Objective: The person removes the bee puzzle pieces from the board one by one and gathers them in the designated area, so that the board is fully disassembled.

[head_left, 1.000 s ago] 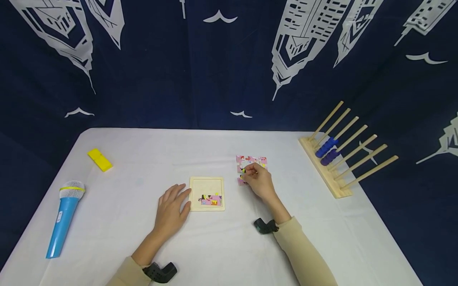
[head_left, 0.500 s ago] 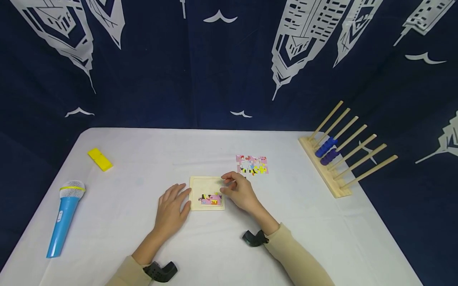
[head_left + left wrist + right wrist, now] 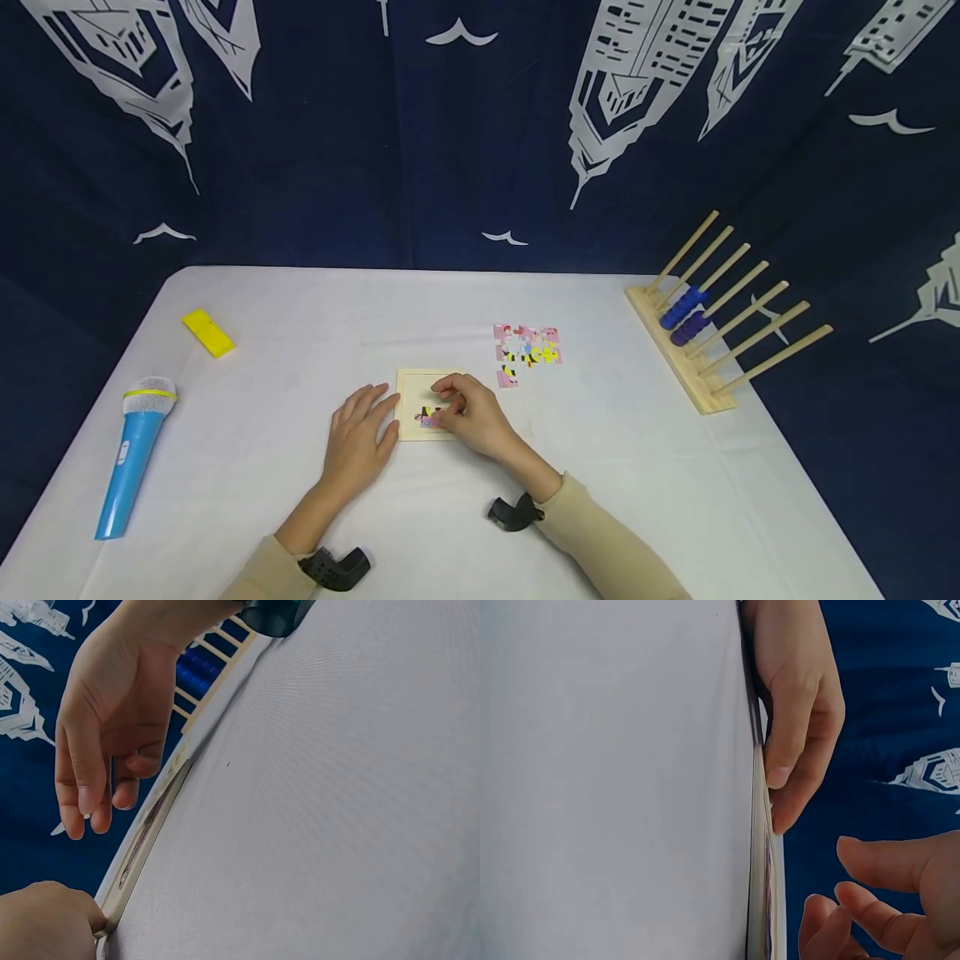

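Note:
My left hand point(image 3: 360, 440) rests on the table with relaxed fingers, its thumb and index fingertips touching the left edge of a square wooden puzzle tray point(image 3: 408, 382). A few joined pink picture pieces point(image 3: 428, 418) lie in the tray's lower part, partly covered by my right hand point(image 3: 480, 419). That hand hovers over the tray's right side, thumb and fingers brought together. A small pale edge of a puzzle piece point(image 3: 87, 817) shows at its thumb tip in the left wrist view; the fingers hide the rest. Beyond the tray lie several loose pink and yellow puzzle pieces point(image 3: 527, 335), one piece point(image 3: 507, 378) nearer me.
A wooden counting rack point(image 3: 682, 350) with upright pegs and blue and purple beads stands at the right edge of the white-covered table point(image 3: 315, 333). To the left lie a blue toy microphone point(image 3: 133, 467) and a yellow block point(image 3: 208, 333). A dark printed curtain point(image 3: 337, 167) hangs behind.
My right hand has moved from the loose pieces leftward and toward me, over the tray, uncovering the pieces on the table. My left hand stays at the tray's left edge.

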`<state>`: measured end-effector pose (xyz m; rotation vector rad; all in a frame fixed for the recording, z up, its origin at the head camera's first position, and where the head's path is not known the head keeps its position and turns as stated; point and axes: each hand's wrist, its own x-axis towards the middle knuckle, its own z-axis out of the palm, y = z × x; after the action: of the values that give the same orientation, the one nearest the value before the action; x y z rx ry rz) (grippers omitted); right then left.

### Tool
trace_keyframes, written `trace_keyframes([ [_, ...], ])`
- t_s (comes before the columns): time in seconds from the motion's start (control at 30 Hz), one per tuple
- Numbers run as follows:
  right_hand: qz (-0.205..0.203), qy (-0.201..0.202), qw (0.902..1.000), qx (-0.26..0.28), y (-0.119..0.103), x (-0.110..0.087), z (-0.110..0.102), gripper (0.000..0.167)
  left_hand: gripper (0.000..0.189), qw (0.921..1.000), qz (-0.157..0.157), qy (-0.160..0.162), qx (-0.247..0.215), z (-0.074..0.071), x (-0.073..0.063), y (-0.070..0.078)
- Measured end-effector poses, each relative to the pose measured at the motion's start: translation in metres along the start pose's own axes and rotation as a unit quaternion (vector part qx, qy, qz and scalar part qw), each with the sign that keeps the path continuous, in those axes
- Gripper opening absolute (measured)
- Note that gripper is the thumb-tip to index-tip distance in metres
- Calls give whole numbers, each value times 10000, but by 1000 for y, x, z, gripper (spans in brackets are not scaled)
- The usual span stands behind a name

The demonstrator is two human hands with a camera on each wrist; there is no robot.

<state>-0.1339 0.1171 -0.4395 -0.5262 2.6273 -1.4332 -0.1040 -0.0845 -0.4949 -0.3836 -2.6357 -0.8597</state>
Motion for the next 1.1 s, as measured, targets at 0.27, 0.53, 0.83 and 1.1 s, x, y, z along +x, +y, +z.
trace_keyframes([
  [0.27, -12, 63, 9999, -143, 6, 1, 8, 30, 37, 9999, -66, -83, -9, -1, 0, 0],
  [0.53, -3, 140, 9989, -451, 9, 0, 11, 29, 37, 9999, -95, -123, 10, -1, 0, 1],
  [0.83, -182, 189, 9950, -960, 11, -2, 14, 29, 38, 9999, -98, -127, 17, 0, 0, 0],
  [1.1, -234, 165, 9888, -1465, 11, -3, 17, 30, 38, 9999, -95, -129, 54, -1, 0, 0],
])
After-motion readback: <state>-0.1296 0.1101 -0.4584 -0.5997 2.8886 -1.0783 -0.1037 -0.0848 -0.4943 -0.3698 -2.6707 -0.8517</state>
